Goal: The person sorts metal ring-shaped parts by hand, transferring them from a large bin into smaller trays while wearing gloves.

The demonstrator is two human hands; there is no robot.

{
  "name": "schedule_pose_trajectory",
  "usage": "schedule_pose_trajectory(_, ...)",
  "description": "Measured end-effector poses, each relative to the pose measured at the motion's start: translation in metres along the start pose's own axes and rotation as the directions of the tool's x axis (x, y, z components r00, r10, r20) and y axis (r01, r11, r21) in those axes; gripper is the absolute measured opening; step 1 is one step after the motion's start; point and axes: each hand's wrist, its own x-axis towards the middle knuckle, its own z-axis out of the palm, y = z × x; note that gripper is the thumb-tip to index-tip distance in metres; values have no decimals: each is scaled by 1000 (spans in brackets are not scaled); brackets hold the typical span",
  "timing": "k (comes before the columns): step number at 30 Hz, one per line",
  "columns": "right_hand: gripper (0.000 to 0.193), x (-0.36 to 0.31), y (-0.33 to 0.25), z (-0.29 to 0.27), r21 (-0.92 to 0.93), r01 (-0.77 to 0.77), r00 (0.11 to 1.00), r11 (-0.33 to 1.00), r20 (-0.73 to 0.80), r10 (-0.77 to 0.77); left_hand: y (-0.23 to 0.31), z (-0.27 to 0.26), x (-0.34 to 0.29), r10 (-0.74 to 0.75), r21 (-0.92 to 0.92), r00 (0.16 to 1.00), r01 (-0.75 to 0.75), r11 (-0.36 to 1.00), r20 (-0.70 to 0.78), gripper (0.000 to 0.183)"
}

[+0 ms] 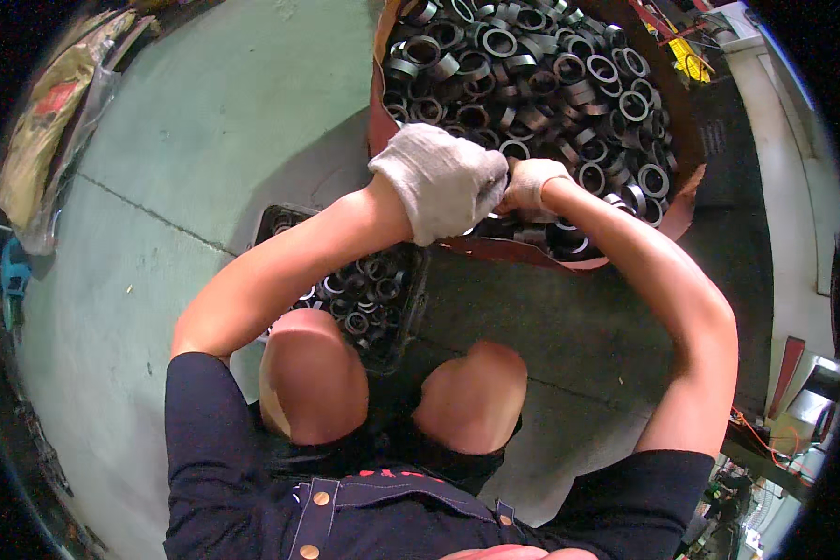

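Note:
My left hand, in a pale grey work glove, is curled closed over the near edge of a large bin of dark metal rings. Against its fingertips sits my right hand, also closed, with light cloth about it. The two hands meet at the fingers; whatever lies between them is hidden, apart from a small dark patch. Below my left forearm, a black plastic crate holds smaller-looking dark rings, partly covered by the arm and my knee.
The big bin has reddish-brown, uneven walls and is heaped with rings. Plastic-wrapped material lies at the far left, near a blue object. Machinery with orange cables stands at the lower right. A yellow item is beyond the bin.

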Motion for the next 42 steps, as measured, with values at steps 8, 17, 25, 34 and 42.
schedule_pose_trajectory(8, 55, -8, -19, -6, -117, -156, 988, 981, 0, 157, -3, 2, 0, 13, -21, 999, -14, 1000, -48, 21)
schedule_pose_trajectory(17, 68, -41, -1, -25, 251, 23, 999, 968, -38, -14, -2, -5, 1, 0, -62, 1000, 0, 998, -1, 17)
schedule_pose_trajectory(25, 61, -103, 13, -63, 775, 310, 946, 551, -306, -102, -8, 4, -9, 26, -2, 993, -27, 1000, -114, 17)
schedule_pose_trajectory(34, 90, -194, 14, -30, 990, 135, 990, -45, -132, 54, -5, 1, -4, -37, 45, 998, 35, 998, 48, 22)
schedule_pose_trajectory(42, 70, -165, -104, 8, 759, 292, 875, 582, 33, -483, 4, -1, 9, -19, 15, 1000, 19, 1000, -5, 23)
